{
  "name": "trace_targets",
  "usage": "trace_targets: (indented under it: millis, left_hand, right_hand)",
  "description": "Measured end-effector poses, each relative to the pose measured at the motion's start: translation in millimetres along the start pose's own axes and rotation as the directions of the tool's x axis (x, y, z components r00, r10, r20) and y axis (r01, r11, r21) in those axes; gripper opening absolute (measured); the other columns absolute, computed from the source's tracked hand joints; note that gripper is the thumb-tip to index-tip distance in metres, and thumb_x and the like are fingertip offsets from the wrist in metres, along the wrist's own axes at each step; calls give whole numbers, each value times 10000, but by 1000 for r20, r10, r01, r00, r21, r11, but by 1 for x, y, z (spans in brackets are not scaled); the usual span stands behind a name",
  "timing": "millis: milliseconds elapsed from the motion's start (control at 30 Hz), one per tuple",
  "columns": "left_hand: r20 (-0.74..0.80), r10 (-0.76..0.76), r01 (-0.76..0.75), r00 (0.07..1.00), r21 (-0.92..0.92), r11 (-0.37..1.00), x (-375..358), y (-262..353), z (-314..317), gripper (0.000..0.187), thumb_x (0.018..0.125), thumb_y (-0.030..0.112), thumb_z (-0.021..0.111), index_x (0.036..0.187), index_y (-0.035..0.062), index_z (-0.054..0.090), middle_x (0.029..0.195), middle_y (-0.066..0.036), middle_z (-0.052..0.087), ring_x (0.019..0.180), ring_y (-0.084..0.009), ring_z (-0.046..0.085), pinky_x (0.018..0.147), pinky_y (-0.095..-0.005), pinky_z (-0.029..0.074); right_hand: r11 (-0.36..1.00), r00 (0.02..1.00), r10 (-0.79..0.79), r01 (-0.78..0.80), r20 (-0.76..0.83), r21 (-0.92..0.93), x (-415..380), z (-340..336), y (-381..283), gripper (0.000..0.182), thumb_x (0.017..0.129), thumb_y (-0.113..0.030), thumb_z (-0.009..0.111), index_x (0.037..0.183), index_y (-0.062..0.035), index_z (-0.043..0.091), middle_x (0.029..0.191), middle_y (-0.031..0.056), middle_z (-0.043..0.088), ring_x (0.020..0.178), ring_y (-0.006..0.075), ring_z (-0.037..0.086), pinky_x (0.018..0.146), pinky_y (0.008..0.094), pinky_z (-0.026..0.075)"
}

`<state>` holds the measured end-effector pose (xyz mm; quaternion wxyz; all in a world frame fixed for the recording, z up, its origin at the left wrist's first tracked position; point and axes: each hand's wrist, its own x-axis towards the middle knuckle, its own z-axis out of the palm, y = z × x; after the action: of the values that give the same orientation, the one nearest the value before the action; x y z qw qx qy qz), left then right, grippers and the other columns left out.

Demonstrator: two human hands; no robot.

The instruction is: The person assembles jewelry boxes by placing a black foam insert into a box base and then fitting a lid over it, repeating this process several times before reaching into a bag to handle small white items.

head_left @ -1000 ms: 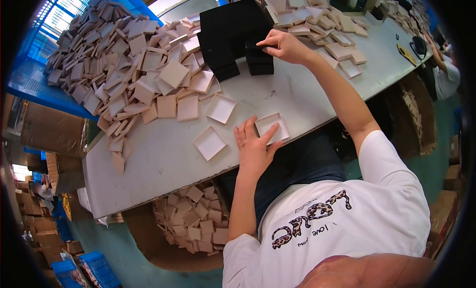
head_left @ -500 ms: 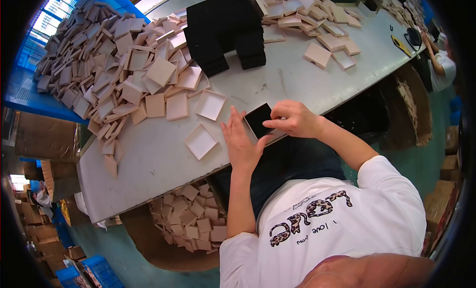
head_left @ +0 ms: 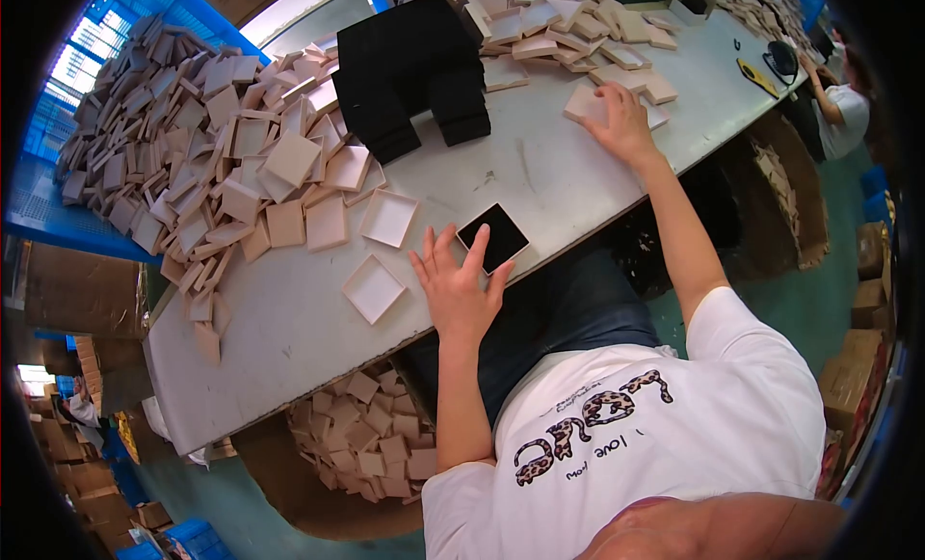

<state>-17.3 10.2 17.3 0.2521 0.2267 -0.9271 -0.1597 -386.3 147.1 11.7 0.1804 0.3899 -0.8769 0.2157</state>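
The spread right hand (head_left: 624, 128) touches a pale box lid (head_left: 579, 104), up-right of the spread left hand (head_left: 459, 295) at the black-lined box (head_left: 503, 239).

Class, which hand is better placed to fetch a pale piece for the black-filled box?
Probably the right: the right hand is at a pale piece away from the body, while the left hand is on the black-filled box.
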Motion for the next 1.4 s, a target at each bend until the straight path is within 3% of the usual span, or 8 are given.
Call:
trace_targets:
  millis: [167,267,500,900,1000,1067,1267,1400]
  left_hand:
    - [27,-18,18,999,-7,1000,-1,0,-1,598,898,416,831,1440,224,665,1483,-165,512,1485,-402,411,1264,-635,244]
    - [8,-23,23,1000,-28,999,-2,-5,3,751,884,418,839,1531,161,556,1478,-174,523,1484,-398,417,1269,-627,239]
    - [-45,-99,87,994,-211,974,-4,-13,8,1085,773,262,927,1630,-9,318,1421,-149,613,1467,-359,469,1270,-602,260]
    - [-111,-1,-52,994,-478,877,-7,-5,-24,884,787,223,924,1557,96,508,1477,-198,483,1410,-442,445,1175,-518,400]
    - [-266,15,4,964,69,998,-40,-40,-24,704,829,189,890,1468,95,607,1429,-191,497,1355,-423,477,1138,-508,426]
    - [-375,-246,323,894,158,933,-47,-47,-47,443,872,148,851,1293,92,724,1348,-164,539,1288,-393,528,1098,-497,450]
    - [-369,-559,451,743,-342,825,-61,-70,-76,110,876,77,834,977,87,790,1322,-157,573,1207,-367,586,1069,-478,473]
    - [-389,-178,82,904,-250,965,-19,-10,-65,99,840,53,857,909,95,799,1468,-181,552,1380,-364,524,1188,-475,393]
  right_hand:
    - [994,934,95,-108,344,19,13,-20,-4,680,780,-380,845,1336,-69,605,1321,158,628,1276,354,578,1086,482,469]
    - [799,931,-281,92,233,595,-10,-29,-49,728,762,-354,853,1379,-66,595,1346,181,608,1289,354,575,1104,462,469]
    - [422,695,-690,160,201,892,-62,-7,-159,714,772,-324,913,1400,-85,671,1435,188,588,1350,373,527,1150,490,445]
    - [631,617,-761,634,201,447,-96,-16,-162,548,1048,-532,564,1539,-288,563,1636,104,461,1472,370,439,1215,550,321]
    - [661,619,-747,650,244,375,-102,-18,-162,545,1051,-499,572,1558,-301,539,1671,107,413,1526,368,376,1243,564,274]
    - [644,604,-759,640,244,419,-94,-21,-162,538,1045,-452,612,1551,-279,549,1673,119,411,1527,376,382,1242,564,289]
    - [673,834,-516,537,-196,509,23,0,-152,569,968,-343,754,1491,-165,615,1530,135,538,1378,358,515,1118,433,456]
    - [855,903,-428,414,-24,312,89,24,-142,444,968,-367,764,1348,-138,733,1268,115,650,1145,318,637,1020,433,524]
